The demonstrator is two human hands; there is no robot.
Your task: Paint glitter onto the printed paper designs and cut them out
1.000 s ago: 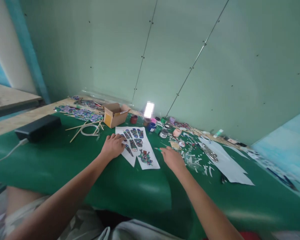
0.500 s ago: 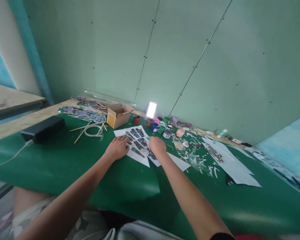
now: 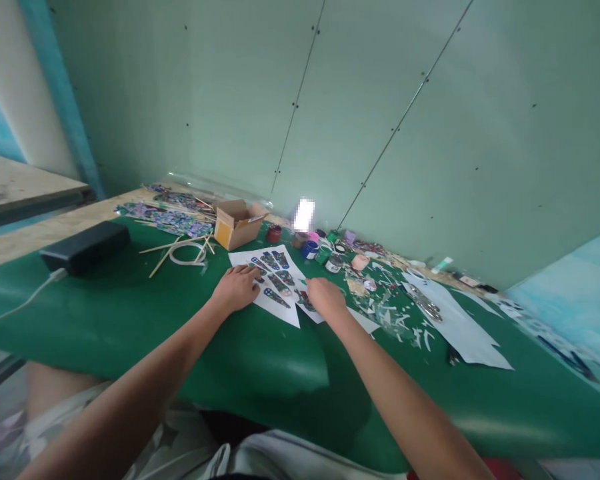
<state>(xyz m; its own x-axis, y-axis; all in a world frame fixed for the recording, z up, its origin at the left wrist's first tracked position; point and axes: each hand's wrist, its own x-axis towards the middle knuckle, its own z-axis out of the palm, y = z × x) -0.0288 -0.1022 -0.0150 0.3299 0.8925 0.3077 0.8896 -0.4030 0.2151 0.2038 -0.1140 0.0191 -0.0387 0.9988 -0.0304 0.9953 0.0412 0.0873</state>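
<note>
A white sheet [image 3: 273, 280] printed with several dark patterned shapes lies on the green table cover [image 3: 130, 320]. My left hand [image 3: 237, 288] rests flat on the sheet's left edge, fingers apart. My right hand [image 3: 324, 297] sits on the sheet's right side, fingers curled over a small green-tipped tool whose tip pokes out toward the left. A second white sheet [image 3: 363, 321] peeks out under my right hand.
A small open cardboard box [image 3: 237, 223], wooden sticks [image 3: 173, 250], a black box with a cable [image 3: 85, 247], paint pots [image 3: 325, 252], paper scraps [image 3: 395, 313], scissors on white paper [image 3: 423, 303] and patterned strips [image 3: 167, 219] lie around. A green wall stands close behind.
My right hand came in from the right onto the printed sheet, which shifted slightly. The left hand stayed on the sheet's left edge.
</note>
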